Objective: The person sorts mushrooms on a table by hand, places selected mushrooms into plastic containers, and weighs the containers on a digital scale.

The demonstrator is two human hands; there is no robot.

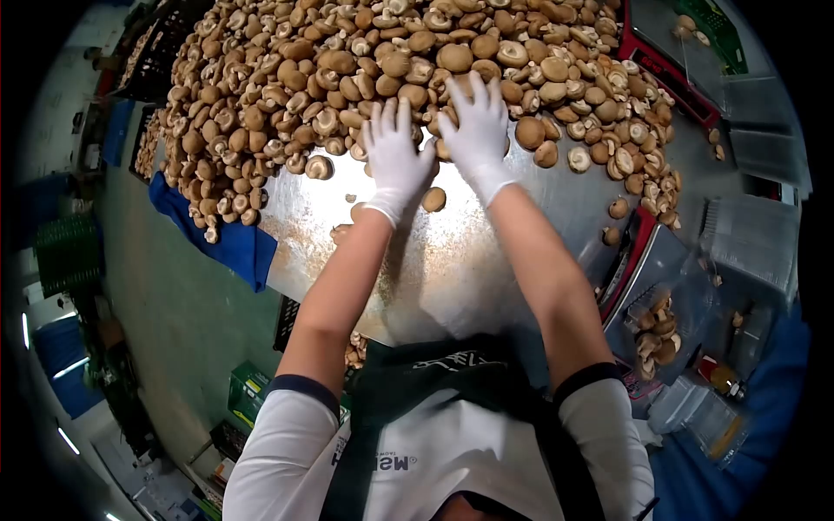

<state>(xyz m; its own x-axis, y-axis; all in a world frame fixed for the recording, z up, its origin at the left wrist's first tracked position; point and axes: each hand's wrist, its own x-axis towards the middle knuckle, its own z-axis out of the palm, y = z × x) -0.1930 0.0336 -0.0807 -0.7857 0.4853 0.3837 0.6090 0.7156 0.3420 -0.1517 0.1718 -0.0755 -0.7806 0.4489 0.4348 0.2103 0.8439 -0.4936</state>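
Note:
A large heap of brown mushrooms (347,61) covers the far part of a metal table (452,278). My left hand (395,156), in a white glove, lies at the near edge of the heap with its fingers stretched forward against the mushrooms. Beside it my right hand (476,135), gloved the same way, reaches a little farther, fingers spread over the mushrooms. Neither hand is closed around anything. A single mushroom (433,200) sits on the metal between my wrists, and a few more lie partly hidden by my left forearm.
A blue cloth (221,239) hangs over the table's left edge. To the right are a red-edged scale (665,74), a second red-edged device (627,260), a clear plastic container of mushrooms (656,334) and stacked clear trays (751,239). Green crates (68,252) stand at the left.

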